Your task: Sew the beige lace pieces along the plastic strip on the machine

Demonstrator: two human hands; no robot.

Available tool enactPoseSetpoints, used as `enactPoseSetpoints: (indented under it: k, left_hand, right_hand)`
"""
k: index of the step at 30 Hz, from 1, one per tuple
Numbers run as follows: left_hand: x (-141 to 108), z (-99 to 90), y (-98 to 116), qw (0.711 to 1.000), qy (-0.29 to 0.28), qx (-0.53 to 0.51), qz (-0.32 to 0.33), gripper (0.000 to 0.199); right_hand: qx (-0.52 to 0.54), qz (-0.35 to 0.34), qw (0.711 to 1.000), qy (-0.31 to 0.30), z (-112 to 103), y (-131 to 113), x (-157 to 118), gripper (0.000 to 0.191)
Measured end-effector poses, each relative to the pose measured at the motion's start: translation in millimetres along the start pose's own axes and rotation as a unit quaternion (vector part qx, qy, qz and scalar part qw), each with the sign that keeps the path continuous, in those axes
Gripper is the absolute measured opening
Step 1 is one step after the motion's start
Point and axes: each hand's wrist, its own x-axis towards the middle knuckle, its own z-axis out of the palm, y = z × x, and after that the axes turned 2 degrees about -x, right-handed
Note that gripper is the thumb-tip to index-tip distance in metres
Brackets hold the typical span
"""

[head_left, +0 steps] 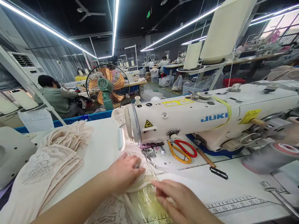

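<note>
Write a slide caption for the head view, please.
Left hand on beige lace, right hand near its edge, beside a JUKI sewing machine.

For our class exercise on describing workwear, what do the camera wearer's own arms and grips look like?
The left grip and right grip are ungloved hands, with no rings or markings visible. The left forearm shows no sleeve, watch or bracelet; the visible part of the right forearm is bare too.

The scissors (182,150) lie right of the lace piece (144,179), the fabric stack (52,169) left.
</note>
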Motion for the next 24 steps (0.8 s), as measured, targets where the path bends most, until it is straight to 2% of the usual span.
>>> enactPoseSetpoints:
  k: [2,4,7,10,15,24]
  left_hand:
    - [-4.3,6.7,13.2,0.998,0.011,-0.034,0.047,0.058]
    - [-8.5,13.7,28.5,0.995,0.016,-0.070,0.068,0.061]
    - [-15.6,25.4,46.7,0.993,0.047,-0.087,0.057,0.054]
    - [-21.8,37.4,53.1,0.992,0.078,-0.090,0.041,0.048]
    - [-22.0,46.7,45.1,0.983,0.120,-0.124,0.057,0.054]
    - [-6.7,37.1,18.5,0.967,0.179,-0.142,0.112,0.043]
  right_hand:
    - [-0.142,-0.019,0.990,0.012,-11.5,10.6,7.9,0.040]
    - [-0.230,-0.035,0.972,-0.001,-14.6,20.7,15.0,0.050]
    - [-0.292,-0.059,0.954,-0.027,-11.4,30.9,16.0,0.054]
    - [-0.311,-0.074,0.947,-0.038,-8.2,33.6,9.0,0.048]
    - [-0.319,-0.082,0.944,-0.031,-6.2,30.0,4.8,0.044]
    - [-0.353,-0.040,0.935,-0.018,0.5,26.3,23.6,0.034]
